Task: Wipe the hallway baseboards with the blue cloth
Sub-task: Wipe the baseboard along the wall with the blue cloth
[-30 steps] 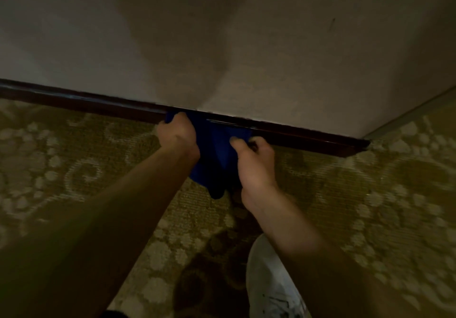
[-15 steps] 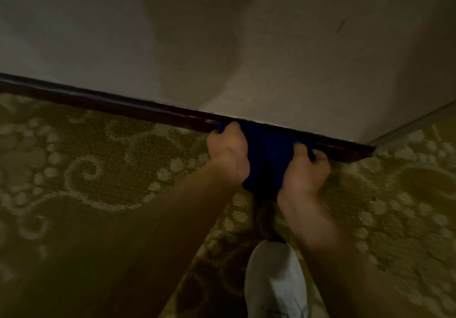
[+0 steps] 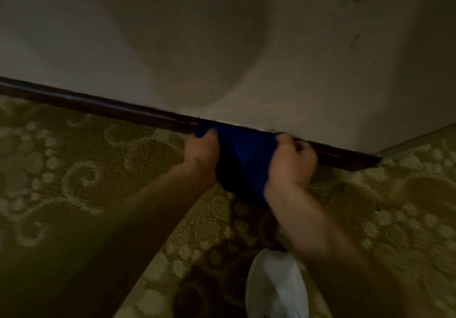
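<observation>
A dark wooden baseboard runs along the foot of a beige wall, from the left edge down to a corner at the right. The blue cloth is stretched against the baseboard and hangs down between my hands. My left hand grips the cloth's left end, fingers curled against the board. My right hand grips its right end in a fist. Part of the baseboard is hidden behind the cloth and hands.
The floor is olive-green carpet with pale swirl patterns. A white shoe stands on the carpet below my right arm. The baseboard ends at a corner where another wall edge angles away to the right.
Both hands have slid the cloth rightwards along the baseboard, toward the corner. The grip on the cloth is unchanged.
</observation>
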Demonstrator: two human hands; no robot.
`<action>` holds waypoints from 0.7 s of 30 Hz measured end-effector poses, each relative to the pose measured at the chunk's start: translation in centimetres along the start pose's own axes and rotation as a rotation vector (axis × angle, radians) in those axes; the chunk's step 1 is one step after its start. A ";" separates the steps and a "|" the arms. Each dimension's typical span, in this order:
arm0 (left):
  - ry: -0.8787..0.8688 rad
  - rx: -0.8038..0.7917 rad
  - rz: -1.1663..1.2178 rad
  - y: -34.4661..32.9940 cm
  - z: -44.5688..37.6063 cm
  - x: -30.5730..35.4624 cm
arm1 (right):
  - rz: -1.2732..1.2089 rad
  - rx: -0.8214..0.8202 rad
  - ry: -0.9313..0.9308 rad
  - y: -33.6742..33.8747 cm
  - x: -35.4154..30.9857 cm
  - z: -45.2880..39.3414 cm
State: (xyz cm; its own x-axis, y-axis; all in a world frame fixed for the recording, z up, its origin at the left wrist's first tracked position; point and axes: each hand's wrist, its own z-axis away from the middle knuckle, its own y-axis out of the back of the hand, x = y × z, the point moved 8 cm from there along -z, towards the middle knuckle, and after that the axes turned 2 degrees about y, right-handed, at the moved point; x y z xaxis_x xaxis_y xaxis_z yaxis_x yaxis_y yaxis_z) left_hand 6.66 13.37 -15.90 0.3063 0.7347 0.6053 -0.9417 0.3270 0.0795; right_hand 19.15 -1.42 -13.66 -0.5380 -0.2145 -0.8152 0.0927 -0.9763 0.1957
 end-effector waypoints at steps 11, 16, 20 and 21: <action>-0.046 0.012 0.035 7.3 0.0 1.9 | 0.126 -0.393 -0.026 -6.6 1.1 4.6; 0.118 -0.087 -0.174 8.9 2.9 1.0 | 0.024 -0.477 -0.159 -5.0 2.7 5.9; 0.066 -0.083 -0.072 10.8 4.1 0.9 | 0.115 -0.530 -0.286 -3.6 4.3 8.2; 0.043 -0.068 -0.057 11.2 4.3 0.8 | 0.138 -0.505 -0.311 -3.1 4.5 8.6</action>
State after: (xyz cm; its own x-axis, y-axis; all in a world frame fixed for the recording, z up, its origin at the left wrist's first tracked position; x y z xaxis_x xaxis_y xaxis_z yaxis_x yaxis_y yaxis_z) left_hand -4.23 15.03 -11.10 0.3667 0.7381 0.5664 -0.9111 0.4082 0.0579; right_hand 9.25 0.93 -13.22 -0.7051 -0.3955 -0.5885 0.5240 -0.8498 -0.0567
